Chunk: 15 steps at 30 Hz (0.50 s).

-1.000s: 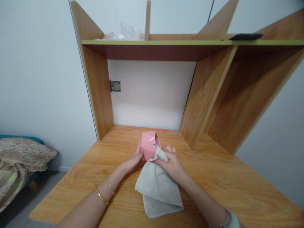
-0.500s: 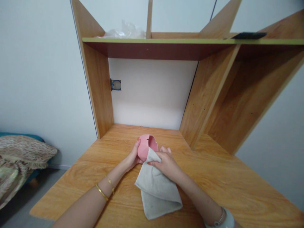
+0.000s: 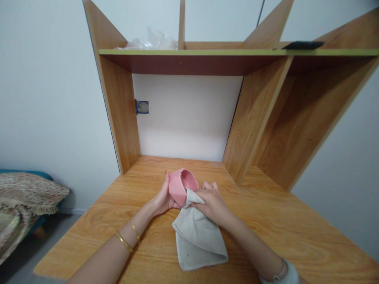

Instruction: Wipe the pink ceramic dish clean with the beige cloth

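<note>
A pink faceted bowl-like container (image 3: 177, 188), with notches in its rim, is tilted so that its opening faces right and toward me. My left hand (image 3: 163, 197) is closed around its left side and underside. In my right hand (image 3: 211, 201) is a light grey cloth (image 3: 199, 240), pinched at its upper end against the container's rim. The rest of the cloth hangs down over the desktop. My right fingertips are partly hidden by the cloth and the rim.
Around the hands spreads a wooden desktop (image 3: 266, 228). Behind it rises a shelf unit (image 3: 189, 63) with upright panels. A clear plastic bag (image 3: 155, 41) and a dark flat object (image 3: 303, 45) lie on the shelf. An open socket box with blue wire (image 3: 142, 107) shows at the back. A patterned blanket (image 3: 26, 193) lies at left.
The pink container has turned, so more of its inside shows. My right hand has shifted slightly right and down with the cloth. The whole view has moved a little.
</note>
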Motion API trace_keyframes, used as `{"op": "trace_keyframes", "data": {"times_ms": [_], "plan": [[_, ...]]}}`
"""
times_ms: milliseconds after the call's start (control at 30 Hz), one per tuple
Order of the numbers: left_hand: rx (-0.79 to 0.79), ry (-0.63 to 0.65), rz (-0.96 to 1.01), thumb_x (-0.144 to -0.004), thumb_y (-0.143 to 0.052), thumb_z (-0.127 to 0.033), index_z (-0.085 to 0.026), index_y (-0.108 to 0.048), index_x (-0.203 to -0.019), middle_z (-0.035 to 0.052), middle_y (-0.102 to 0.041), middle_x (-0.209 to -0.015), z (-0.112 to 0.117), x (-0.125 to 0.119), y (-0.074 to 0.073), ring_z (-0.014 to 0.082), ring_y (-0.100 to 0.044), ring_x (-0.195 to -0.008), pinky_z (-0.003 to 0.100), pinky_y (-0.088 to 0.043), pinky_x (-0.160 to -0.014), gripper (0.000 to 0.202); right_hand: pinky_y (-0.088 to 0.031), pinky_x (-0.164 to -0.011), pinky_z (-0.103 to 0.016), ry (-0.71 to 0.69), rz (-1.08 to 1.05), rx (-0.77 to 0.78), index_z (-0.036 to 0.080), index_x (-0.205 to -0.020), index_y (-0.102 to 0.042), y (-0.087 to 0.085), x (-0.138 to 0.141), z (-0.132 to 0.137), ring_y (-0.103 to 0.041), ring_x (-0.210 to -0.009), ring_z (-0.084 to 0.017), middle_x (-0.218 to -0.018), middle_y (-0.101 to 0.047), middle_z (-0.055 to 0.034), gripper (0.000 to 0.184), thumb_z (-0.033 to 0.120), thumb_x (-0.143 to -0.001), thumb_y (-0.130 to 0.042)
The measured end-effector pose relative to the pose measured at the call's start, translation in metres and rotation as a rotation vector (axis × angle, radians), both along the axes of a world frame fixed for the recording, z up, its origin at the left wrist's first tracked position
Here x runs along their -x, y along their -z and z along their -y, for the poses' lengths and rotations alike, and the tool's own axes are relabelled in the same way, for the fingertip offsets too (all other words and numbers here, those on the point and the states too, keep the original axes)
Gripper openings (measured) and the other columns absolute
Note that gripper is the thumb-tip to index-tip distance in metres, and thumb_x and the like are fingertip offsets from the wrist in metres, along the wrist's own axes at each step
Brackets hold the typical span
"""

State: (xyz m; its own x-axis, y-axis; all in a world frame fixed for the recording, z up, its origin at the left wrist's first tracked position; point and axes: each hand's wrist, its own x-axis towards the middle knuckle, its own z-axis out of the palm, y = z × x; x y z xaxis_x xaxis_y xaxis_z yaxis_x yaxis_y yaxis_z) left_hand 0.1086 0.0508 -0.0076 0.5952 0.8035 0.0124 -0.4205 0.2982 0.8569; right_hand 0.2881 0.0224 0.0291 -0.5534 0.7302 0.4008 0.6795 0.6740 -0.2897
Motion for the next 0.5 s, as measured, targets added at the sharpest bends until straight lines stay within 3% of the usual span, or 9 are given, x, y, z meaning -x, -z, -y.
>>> {"op": "trace_keyframes", "data": {"times_ms": [167,300,400,500], "plan": [[-0.130,0.045,0.061,-0.063,-0.039,-0.073,-0.018,-0.040,-0.126,0.0165,-0.050,-0.122,0.003,-0.005,0.000,0.0284,-0.049,-0.109,0.041,-0.038,-0.089,0.083,-0.025,-0.068,-0.029,0.135,-0.214,0.047,0.021,-0.066,-0.065,0.004,0.001,-0.004,-0.042,-0.075,-0.019,-0.070,-0.053,-0.0005,0.014,0.034,-0.071,-0.065],[-0.255,-0.170,0.018,-0.060,-0.067,-0.051,-0.027,-0.025,-0.133,0.0120,-0.042,-0.131,0.010,-0.008,0.001,0.0268,-0.040,-0.118,0.038,-0.032,-0.096,0.088,-0.027,-0.068,-0.028,0.178,-0.316,0.114,0.019,-0.063,-0.065,0.004,0.003,-0.004,-0.042,-0.073,-0.018,-0.068,-0.047,0.0001,0.015,0.033,-0.067,-0.068],[-0.283,-0.311,-0.016,-0.062,-0.070,-0.041,-0.026,-0.021,-0.135,0.0101,-0.042,-0.131,0.013,-0.011,0.000,0.0252,-0.036,-0.121,0.035,-0.030,-0.098,0.089,-0.029,-0.069,-0.029,0.158,-0.330,0.149,0.019,-0.065,-0.065,0.006,0.004,-0.004,-0.042,-0.074,-0.019,-0.069,-0.046,-0.0002,0.016,0.034,-0.067,-0.068],[-0.231,-0.340,0.015,-0.064,-0.069,-0.040,-0.025,-0.027,-0.132,0.0096,-0.047,-0.126,0.011,-0.013,0.002,0.0254,-0.042,-0.116,0.035,-0.034,-0.095,0.082,-0.030,-0.070,-0.029,0.157,-0.288,0.149,0.019,-0.070,-0.066,0.007,0.005,-0.005,-0.042,-0.077,-0.020,-0.071,-0.047,-0.0009,0.018,0.037,-0.067,-0.067]]}}
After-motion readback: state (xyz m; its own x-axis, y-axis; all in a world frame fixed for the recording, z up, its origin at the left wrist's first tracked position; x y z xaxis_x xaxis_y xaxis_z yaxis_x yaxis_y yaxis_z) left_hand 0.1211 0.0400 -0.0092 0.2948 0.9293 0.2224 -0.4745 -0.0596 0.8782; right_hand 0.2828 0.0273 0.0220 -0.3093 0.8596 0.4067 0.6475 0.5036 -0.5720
